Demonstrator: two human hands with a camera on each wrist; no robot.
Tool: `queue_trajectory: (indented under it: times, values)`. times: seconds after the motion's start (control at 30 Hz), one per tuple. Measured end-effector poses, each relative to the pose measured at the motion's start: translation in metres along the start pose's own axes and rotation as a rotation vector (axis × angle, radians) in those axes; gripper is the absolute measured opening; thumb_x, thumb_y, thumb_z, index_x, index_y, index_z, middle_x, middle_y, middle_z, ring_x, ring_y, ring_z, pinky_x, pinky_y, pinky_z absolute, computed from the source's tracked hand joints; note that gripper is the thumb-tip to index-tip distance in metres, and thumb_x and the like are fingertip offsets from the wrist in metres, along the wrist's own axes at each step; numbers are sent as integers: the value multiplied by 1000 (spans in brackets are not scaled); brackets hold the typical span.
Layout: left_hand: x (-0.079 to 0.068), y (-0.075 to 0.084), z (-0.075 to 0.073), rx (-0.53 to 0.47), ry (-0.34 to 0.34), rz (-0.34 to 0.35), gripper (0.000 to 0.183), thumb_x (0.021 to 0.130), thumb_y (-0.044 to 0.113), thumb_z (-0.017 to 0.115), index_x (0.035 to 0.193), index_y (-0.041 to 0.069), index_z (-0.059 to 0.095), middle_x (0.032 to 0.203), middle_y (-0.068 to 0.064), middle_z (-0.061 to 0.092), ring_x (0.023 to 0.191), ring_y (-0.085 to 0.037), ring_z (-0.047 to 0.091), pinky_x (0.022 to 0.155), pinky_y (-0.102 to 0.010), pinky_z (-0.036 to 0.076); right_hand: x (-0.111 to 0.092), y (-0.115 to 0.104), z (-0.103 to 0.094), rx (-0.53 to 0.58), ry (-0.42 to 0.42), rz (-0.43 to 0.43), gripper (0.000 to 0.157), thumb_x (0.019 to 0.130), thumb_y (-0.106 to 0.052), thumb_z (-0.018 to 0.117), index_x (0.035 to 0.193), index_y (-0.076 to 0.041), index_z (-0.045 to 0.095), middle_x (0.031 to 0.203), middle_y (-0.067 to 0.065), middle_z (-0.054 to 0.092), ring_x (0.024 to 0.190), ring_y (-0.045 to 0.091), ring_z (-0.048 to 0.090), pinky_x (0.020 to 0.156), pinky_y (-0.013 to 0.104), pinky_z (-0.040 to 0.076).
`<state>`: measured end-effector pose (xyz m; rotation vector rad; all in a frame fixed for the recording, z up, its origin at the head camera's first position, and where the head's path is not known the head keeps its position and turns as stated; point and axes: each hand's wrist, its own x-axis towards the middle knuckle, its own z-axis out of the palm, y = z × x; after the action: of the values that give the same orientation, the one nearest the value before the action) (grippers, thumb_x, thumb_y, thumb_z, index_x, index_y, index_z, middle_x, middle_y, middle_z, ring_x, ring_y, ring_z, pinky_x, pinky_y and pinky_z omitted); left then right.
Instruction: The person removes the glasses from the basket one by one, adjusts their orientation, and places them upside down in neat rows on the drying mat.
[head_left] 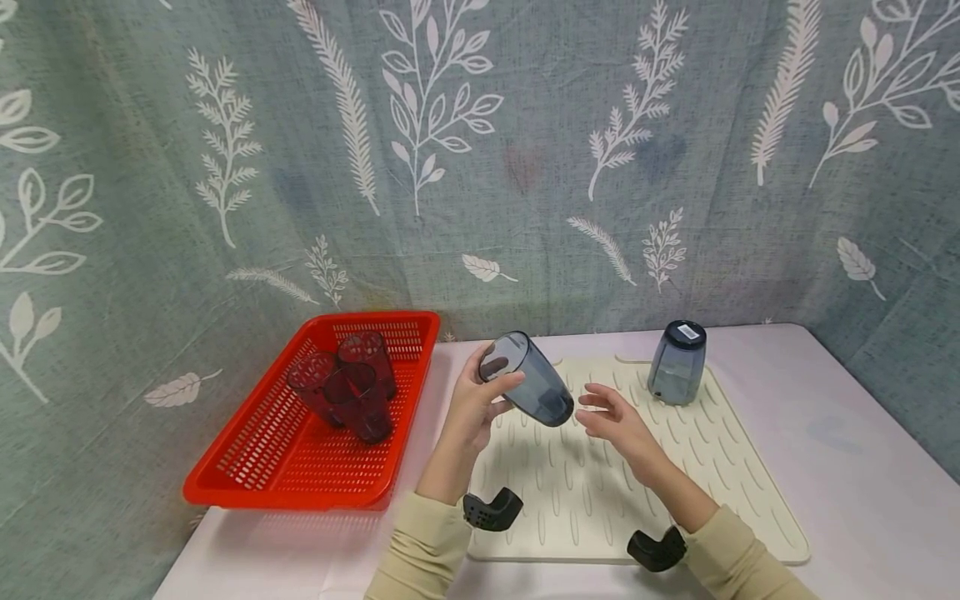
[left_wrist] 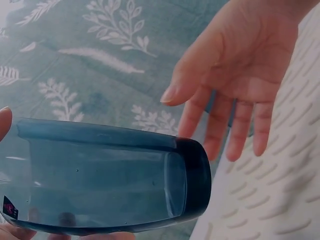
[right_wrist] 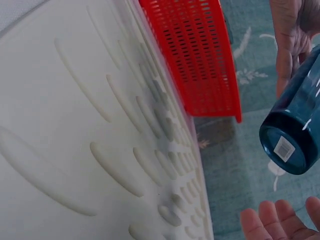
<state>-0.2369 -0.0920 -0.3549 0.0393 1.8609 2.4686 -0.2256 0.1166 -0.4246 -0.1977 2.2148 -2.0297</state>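
My left hand (head_left: 474, 408) grips a blue-grey clear drinking glass (head_left: 536, 385) near its rim. The glass is tilted above the cream ridged mat, its thick base pointing down to the right. A white label (right_wrist: 284, 149) shows on that base in the right wrist view. Close to the base, my right hand (head_left: 618, 425) is held with relaxed, spread fingers and nothing in it; the left wrist view shows its palm (left_wrist: 245, 70) facing the glass. A second blue-grey glass (head_left: 677, 367) stands upside down at the mat's back right.
A red plastic basket (head_left: 300, 498) with perforated sides stands at the left, holding several dark red glasses (head_left: 360, 400). The cream mat (head_left: 555, 542) lies on a table with a pale cloth (head_left: 847, 433). A leaf-patterned curtain (head_left: 517, 167) hangs behind.
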Motion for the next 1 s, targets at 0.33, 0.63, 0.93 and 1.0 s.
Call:
queue_trajectory:
  times: [0.33, 0.63, 0.93, 1.0]
  values:
    - [-1, -13, 3, -18, -56, -10, 70, 77, 5, 65, 139, 9, 33, 128, -18, 42, 96, -21, 53, 74, -35, 51, 2, 4, 3, 5, 3, 0, 60, 89, -25, 57, 140, -7, 30, 136, 20, 38, 121, 34, 43, 94, 40, 44]
    - [-1, -20, 7, -79, -91, 17, 73, 75, 5, 64, 140, 7, 30, 129, -21, 39, 100, -24, 54, 79, -43, 50, 1, 3, 4, 41, -20, -32, 59, 91, -25, 53, 141, -5, 28, 139, 21, 33, 124, 35, 39, 100, 47, 37]
    - [0, -20, 9, -186, -118, 25, 73, 75, 4, 60, 141, 7, 28, 124, -15, 41, 106, -25, 48, 88, -55, 43, 0, -3, 6, 188, -20, -19, 55, 94, -20, 49, 140, -3, 25, 138, 19, 32, 107, 13, 47, 94, 38, 42]
    - [0, -19, 10, -193, -122, 35, 73, 75, 4, 60, 140, 7, 28, 124, -14, 42, 105, -24, 49, 87, -54, 44, 1, -4, 6, 258, -35, -14, 57, 94, -20, 49, 141, -2, 22, 139, 19, 29, 107, 12, 47, 91, 35, 45]
